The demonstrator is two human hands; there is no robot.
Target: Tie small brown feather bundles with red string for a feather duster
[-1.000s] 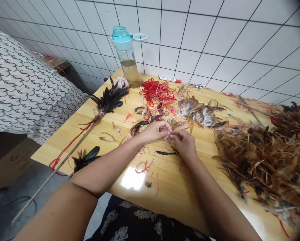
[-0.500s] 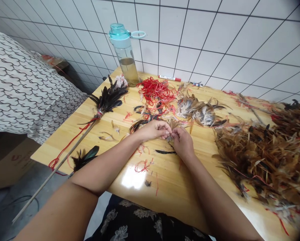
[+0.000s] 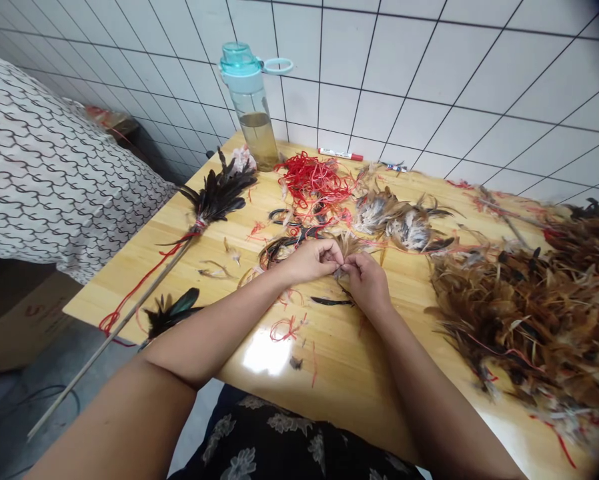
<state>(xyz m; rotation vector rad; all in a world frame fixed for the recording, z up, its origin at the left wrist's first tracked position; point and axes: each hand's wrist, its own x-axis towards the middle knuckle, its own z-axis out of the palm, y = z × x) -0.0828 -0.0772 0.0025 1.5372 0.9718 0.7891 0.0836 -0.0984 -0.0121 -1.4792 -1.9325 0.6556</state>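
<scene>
My left hand (image 3: 315,260) and my right hand (image 3: 368,280) meet over the middle of the table, fingertips pinched close together. Between them is a small bunch of light brown feathers (image 3: 348,245), its tips fanning out beyond my fingers. The base of the bunch is hidden by my fingertips. Just below my hands lies a single dark feather (image 3: 331,301). Dark curved feathers (image 3: 274,250) are on the tabletop behind my left wrist. Farther back, grey and brown feather bunches (image 3: 399,220) rest beside a tangle of red string (image 3: 314,180).
A stick with a black feather head (image 3: 219,200) lies across the left table edge. Brown feathers (image 3: 529,307) are heaped on the right. A water bottle (image 3: 257,127) and a red-and-white marker (image 3: 340,155) are by the tiled wall. Red string scraps (image 3: 287,328) lie in front.
My left fingers have shifted slightly at the feather bunch; my right hand stays almost in place. The whole view has moved a little.
</scene>
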